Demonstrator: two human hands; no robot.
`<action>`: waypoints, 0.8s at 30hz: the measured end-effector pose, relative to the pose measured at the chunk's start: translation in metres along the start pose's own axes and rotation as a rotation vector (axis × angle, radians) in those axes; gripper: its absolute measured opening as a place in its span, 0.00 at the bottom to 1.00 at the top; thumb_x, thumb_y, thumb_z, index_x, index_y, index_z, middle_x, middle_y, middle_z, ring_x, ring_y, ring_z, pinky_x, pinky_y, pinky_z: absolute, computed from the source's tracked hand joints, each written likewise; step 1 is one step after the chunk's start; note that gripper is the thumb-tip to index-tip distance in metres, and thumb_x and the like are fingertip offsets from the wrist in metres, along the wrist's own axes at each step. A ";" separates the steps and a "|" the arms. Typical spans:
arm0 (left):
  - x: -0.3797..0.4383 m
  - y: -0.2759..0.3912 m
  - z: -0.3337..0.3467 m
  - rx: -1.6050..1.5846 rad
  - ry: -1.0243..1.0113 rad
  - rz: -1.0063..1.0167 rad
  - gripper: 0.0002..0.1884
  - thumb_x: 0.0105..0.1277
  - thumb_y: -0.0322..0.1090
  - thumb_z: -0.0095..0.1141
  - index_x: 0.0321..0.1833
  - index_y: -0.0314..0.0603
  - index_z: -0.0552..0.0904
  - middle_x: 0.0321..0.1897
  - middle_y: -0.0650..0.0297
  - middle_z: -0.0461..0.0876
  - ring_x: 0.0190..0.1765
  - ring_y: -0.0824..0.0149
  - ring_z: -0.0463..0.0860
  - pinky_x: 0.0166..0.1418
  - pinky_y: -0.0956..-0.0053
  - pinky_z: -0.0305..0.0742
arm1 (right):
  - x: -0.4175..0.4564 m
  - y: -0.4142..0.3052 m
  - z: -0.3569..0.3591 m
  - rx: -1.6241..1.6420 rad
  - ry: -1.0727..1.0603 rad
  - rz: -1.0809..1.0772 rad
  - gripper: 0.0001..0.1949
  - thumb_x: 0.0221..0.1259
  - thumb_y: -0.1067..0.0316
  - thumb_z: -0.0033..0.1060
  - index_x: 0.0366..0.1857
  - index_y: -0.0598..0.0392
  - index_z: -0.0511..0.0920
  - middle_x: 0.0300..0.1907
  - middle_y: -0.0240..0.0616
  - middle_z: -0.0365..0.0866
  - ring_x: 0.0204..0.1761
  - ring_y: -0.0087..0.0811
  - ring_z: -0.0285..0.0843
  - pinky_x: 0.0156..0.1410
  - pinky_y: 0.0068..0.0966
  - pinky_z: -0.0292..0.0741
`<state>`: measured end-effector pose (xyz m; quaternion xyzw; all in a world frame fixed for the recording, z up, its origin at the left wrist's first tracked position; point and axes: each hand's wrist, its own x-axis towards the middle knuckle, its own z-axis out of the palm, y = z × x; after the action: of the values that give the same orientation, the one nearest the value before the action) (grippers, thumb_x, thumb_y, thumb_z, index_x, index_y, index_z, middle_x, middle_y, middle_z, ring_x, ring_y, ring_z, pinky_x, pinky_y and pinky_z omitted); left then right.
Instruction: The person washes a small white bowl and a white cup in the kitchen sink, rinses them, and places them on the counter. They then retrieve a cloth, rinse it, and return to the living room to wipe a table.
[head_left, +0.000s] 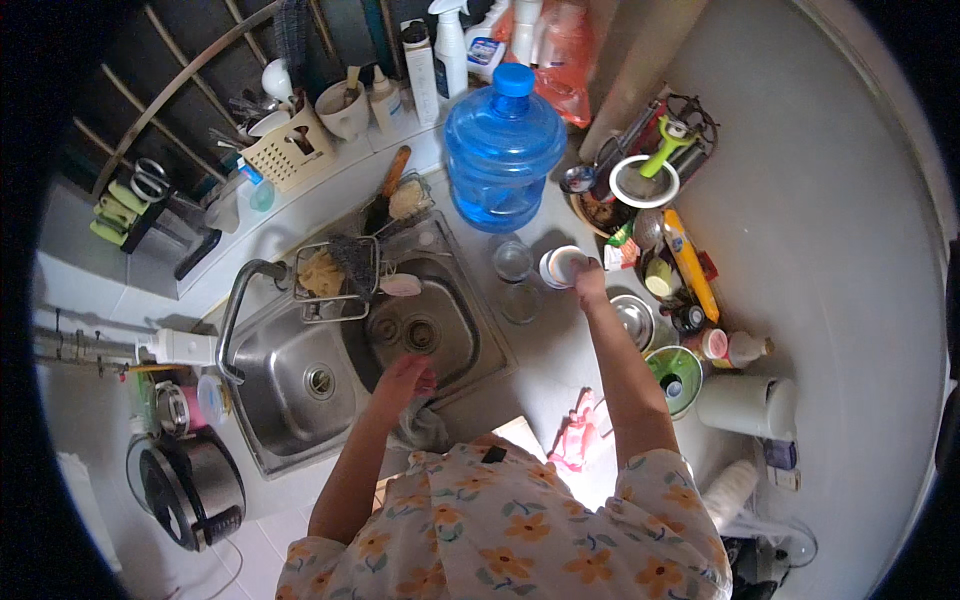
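My right hand (590, 283) grips the side of a white cup (556, 267) with an orange band near its rim, at the worktop behind the sink's right side. It may be more than one cup nested together; the fingers hide part of it. Left of it stand a clear glass (513, 260) and a clear, low glass vessel (520, 303). Over the front rim of the right sink bowl (457, 330), my left hand (411, 375) hovers with nothing visible in it, fingers loosely apart. Below that hand, a grey cloth (422, 424) hangs at the counter edge.
A large blue water bottle (505, 154) stands behind the glasses. The faucet (244, 300) arches over the left bowl, beside a wire rack (337, 281) with sponges. Right of my arm are a steel bowl (631, 319), a green container (673, 379) and a strainer (645, 184).
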<state>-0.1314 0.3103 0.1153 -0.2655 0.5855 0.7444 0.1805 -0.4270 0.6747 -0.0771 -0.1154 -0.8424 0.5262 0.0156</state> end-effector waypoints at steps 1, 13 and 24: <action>-0.006 -0.005 -0.011 -0.033 0.064 -0.021 0.15 0.74 0.45 0.53 0.52 0.40 0.76 0.40 0.61 0.82 0.42 0.67 0.84 0.45 0.71 0.81 | 0.013 0.004 0.012 -0.019 -0.012 -0.002 0.23 0.63 0.50 0.59 0.42 0.67 0.78 0.40 0.65 0.82 0.45 0.61 0.81 0.51 0.45 0.77; -0.051 -0.032 -0.055 -0.056 0.295 -0.059 0.18 0.74 0.46 0.53 0.54 0.39 0.76 0.40 0.57 0.84 0.42 0.60 0.86 0.46 0.66 0.82 | 0.003 -0.051 0.015 -0.231 -0.189 -0.190 0.19 0.64 0.55 0.64 0.45 0.64 0.81 0.41 0.49 0.86 0.44 0.36 0.84 0.51 0.30 0.77; -0.047 -0.095 -0.098 0.170 0.288 0.169 0.11 0.71 0.36 0.57 0.51 0.40 0.78 0.38 0.60 0.83 0.36 0.70 0.82 0.39 0.73 0.78 | -0.052 -0.042 -0.032 -0.361 -0.280 -0.065 0.23 0.56 0.52 0.70 0.47 0.62 0.81 0.40 0.49 0.87 0.43 0.38 0.86 0.51 0.33 0.78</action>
<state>-0.0214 0.2411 0.0529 -0.3031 0.6862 0.6591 0.0533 -0.3790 0.6743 -0.0200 -0.0150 -0.9201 0.3769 -0.1056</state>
